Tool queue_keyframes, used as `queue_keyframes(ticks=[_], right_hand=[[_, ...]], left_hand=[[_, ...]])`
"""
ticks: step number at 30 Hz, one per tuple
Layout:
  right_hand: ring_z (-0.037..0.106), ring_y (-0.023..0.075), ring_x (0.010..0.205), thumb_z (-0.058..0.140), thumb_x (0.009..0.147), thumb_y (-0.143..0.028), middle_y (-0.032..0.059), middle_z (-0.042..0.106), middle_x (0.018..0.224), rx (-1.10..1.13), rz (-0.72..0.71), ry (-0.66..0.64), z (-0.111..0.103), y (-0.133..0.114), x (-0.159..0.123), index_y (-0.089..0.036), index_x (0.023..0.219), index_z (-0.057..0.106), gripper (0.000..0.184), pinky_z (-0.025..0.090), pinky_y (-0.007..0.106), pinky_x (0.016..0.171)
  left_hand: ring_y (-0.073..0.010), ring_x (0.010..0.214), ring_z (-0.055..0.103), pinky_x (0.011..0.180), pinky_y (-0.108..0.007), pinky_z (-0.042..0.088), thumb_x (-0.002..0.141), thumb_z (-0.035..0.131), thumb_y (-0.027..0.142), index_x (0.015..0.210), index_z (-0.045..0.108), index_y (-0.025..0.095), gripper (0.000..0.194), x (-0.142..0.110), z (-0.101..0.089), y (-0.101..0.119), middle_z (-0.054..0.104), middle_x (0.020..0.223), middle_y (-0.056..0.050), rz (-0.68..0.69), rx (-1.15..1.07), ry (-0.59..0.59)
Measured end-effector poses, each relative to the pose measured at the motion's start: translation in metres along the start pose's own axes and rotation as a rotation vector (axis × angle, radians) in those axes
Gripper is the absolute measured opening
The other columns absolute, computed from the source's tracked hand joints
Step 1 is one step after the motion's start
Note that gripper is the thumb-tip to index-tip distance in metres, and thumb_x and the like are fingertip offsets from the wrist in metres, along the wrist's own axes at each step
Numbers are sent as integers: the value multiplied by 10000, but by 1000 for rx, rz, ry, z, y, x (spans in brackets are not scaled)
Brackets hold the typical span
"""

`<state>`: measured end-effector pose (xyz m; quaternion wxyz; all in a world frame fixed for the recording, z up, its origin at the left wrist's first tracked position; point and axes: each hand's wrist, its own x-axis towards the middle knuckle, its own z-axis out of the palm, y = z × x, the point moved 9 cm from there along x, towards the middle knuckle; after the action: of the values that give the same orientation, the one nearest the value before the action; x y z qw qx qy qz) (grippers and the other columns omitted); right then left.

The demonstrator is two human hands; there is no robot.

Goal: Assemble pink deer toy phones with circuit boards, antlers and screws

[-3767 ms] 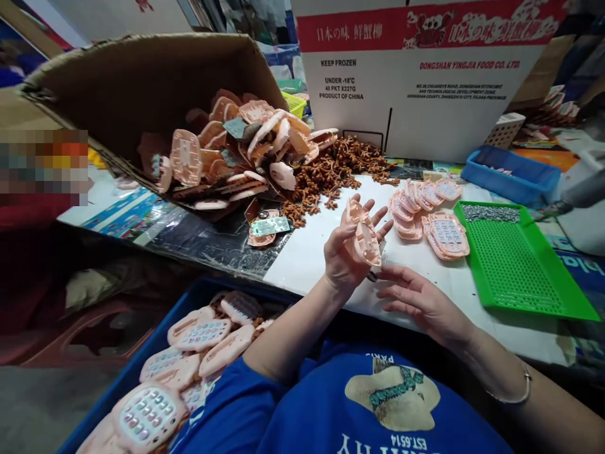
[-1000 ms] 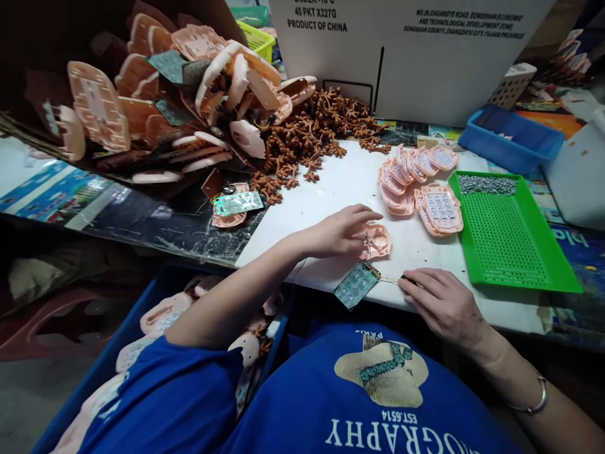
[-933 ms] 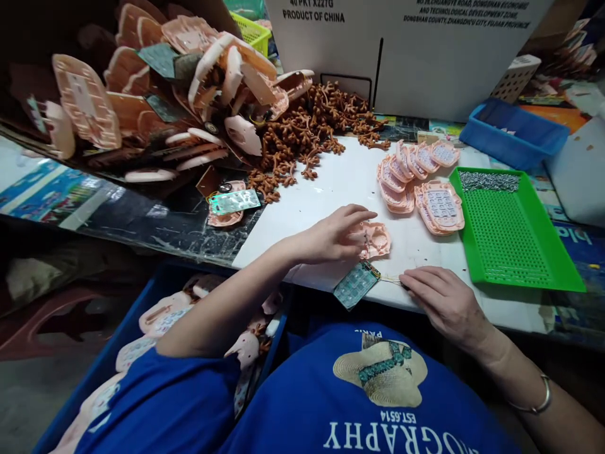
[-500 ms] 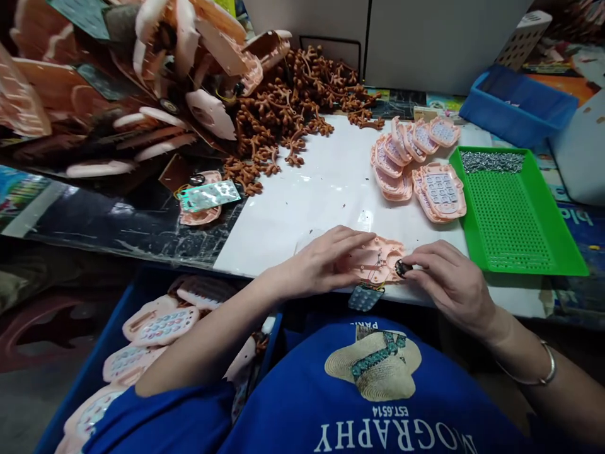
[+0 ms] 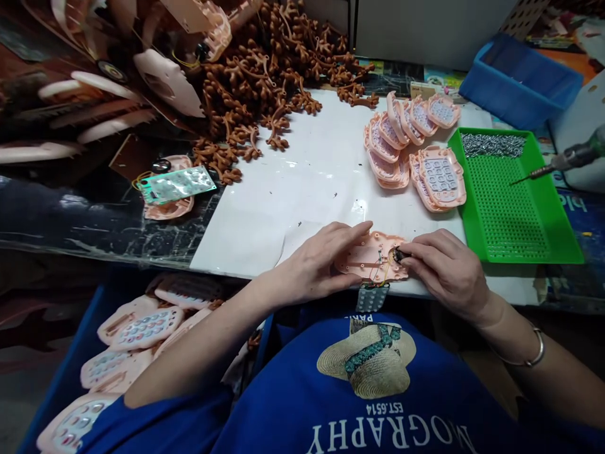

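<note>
Tabletop: white sheet [image 5: 312,164] over a black marbled surface.
Left hand [image 5: 326,261]: fingers clamped around the pink shell [image 5: 363,255], at the sheet's near edge.
Right hand [image 5: 447,271]: fingertips pinching the small black part [image 5: 397,255] at the shell's round recess.
Circuit board [image 5: 372,298]: hangs beside the shell.

**A crowded dark surface [image 5: 94,221]**

We see its white sheet [image 5: 255,214] mid-frame, bearing stacked pink shells [image 5: 439,180] and, at its lower edge, an open shell [image 5: 368,257]. Brown pieces [image 5: 241,82] heap upper left; a green tray [image 5: 562,239] lies right.
</note>
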<state>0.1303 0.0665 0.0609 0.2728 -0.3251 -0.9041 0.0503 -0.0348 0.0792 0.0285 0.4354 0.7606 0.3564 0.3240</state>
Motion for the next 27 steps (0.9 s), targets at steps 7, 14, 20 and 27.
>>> queue_keyframes(ticks=[7,14,20,27], right_hand=[[599,192,798,554,970,-231,71,692,876,51,6,-75,7,4,4,-174,1068,686,174,517,335,720],[603,185,770,565,968,-220,65,700,846,66,-16,-136,9,5,11,-176,988,692,136,517,326,704],[589,141,727,579,957,-197,26,630,765,206,72,-306,21,14,21,-179,781,640,187,483,259,650],[573,114,690,606,938,-158,8,597,757,294,99,-303,24,20,17,-167,770,610,168,449,226,633]], left_hand=[[-316,1155,575,1046,-508,422,694,831,172,1360,590,244,712,1,-2,-7,675,1257,-120,-95,-172,40],[-320,1147,570,1047,-508,413,663,845,145,1334,613,244,716,1,-3,-10,686,1228,-116,-121,-216,58],[-313,1149,570,1033,-497,433,726,812,202,1383,571,248,702,-1,-1,-8,675,1253,-119,-81,-118,34],[-306,1168,565,1028,-473,448,788,768,259,1424,530,245,679,1,2,3,637,1301,-137,27,39,39]])
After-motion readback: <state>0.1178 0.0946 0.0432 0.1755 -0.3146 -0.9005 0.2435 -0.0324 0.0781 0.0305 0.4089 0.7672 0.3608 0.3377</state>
